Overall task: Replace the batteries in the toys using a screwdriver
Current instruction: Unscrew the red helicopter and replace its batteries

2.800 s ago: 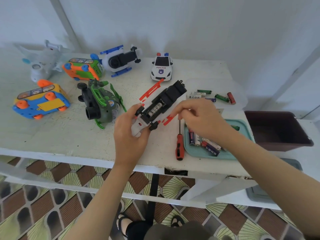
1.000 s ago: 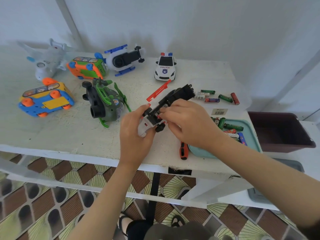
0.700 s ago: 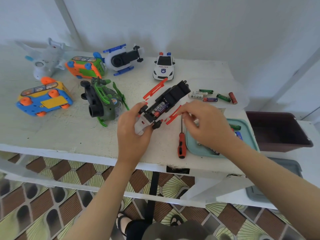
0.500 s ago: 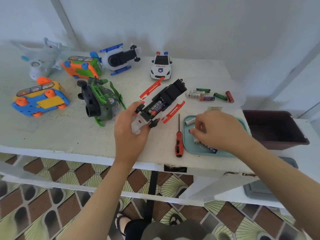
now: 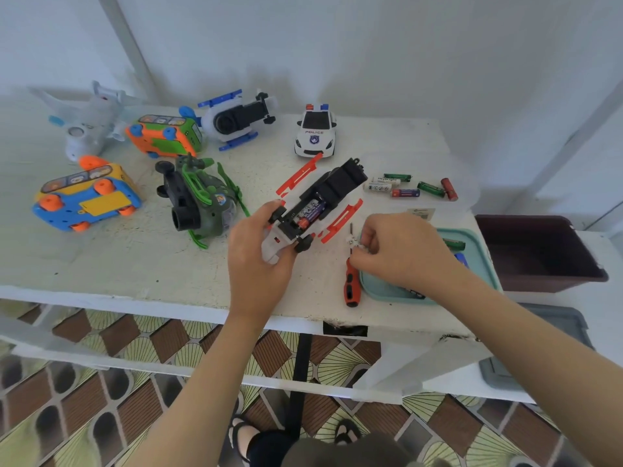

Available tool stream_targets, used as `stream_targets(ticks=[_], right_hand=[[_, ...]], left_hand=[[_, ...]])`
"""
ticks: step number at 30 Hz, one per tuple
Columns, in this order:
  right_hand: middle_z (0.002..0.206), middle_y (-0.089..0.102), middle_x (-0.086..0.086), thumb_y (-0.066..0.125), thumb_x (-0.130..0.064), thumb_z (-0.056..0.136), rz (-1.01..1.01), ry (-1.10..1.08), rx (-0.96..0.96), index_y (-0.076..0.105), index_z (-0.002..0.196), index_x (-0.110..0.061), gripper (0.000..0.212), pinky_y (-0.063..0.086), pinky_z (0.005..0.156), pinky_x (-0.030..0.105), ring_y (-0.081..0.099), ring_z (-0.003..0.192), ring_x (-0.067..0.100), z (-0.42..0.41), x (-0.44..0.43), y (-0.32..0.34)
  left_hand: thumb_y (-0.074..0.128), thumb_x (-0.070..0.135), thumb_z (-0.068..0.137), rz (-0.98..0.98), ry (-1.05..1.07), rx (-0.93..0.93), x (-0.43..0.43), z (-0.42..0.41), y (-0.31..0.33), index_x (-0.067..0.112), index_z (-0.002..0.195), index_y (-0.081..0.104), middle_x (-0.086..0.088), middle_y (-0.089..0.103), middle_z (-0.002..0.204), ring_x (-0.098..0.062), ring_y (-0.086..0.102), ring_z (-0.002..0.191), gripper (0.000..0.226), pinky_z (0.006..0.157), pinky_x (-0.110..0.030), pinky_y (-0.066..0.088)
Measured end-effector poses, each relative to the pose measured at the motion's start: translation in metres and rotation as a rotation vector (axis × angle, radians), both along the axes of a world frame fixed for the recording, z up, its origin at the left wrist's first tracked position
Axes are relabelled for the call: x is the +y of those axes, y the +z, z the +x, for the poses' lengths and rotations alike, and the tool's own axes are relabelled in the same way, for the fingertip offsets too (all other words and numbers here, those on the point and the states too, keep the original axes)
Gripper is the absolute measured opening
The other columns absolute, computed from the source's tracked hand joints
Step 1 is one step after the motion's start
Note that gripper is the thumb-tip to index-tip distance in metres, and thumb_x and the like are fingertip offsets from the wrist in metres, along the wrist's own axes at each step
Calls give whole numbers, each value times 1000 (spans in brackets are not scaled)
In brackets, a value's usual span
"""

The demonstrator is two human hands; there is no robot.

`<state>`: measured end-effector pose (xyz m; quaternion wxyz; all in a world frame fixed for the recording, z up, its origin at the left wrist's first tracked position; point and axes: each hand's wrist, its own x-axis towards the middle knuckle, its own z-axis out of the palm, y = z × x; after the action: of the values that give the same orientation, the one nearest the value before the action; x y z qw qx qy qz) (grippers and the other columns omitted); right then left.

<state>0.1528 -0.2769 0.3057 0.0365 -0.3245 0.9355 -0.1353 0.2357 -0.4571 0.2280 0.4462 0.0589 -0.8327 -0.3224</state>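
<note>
White batt. pinched in R fingers, near toy.

Dark maroon bin beside the white table; patterned floor tiles below

Left hand: fingers curled round toy, thumb up top. Right hand: palm down, fingertips pinching small battery. Both forearms extended forward.
</note>
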Motion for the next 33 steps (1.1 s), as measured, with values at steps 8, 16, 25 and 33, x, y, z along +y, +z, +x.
stream_targets(ticks=[8, 16, 25, 33], right_hand=[[76, 66, -1, 68, -18, 87, -759, 78, -168, 72, 89, -16, 5, 48, 58, 18, 57, 64, 12, 4, -32, 13], [75, 60, -10, 71, -14, 85, -848, -10, -66, 57, 90, -14, 15, 49, 62, 15, 58, 66, 7, 5, -57, -4], [80, 58, 1, 64, -24, 88, -716, -14, 355, 72, 102, -9, 22, 33, 52, 16, 45, 64, 7, -2, -62, -23], [69, 55, 0, 41, -23, 93, -654, 124, 384, 56, 131, -3, 46, 34, 42, 22, 40, 52, 7, 4, -60, -45]], left_hand=[[68, 27, 83, 24, -2, -1, -1, -1, -1, 19, 130, 47, 5, 53, 106, -6, 46, 93, 52, 87, -11, 36], [67, 30, 83, 40, -9, 2, 0, 0, 0, 22, 130, 46, 8, 53, 108, -7, 47, 93, 52, 87, -14, 38], [67, 28, 83, 73, 2, 0, -2, -2, 0, 22, 130, 47, 9, 54, 108, -11, 51, 93, 51, 87, -13, 38], [67, 27, 84, 73, 21, -4, -4, -3, -2, 19, 130, 47, 7, 55, 107, -14, 53, 93, 51, 86, -20, 41]])
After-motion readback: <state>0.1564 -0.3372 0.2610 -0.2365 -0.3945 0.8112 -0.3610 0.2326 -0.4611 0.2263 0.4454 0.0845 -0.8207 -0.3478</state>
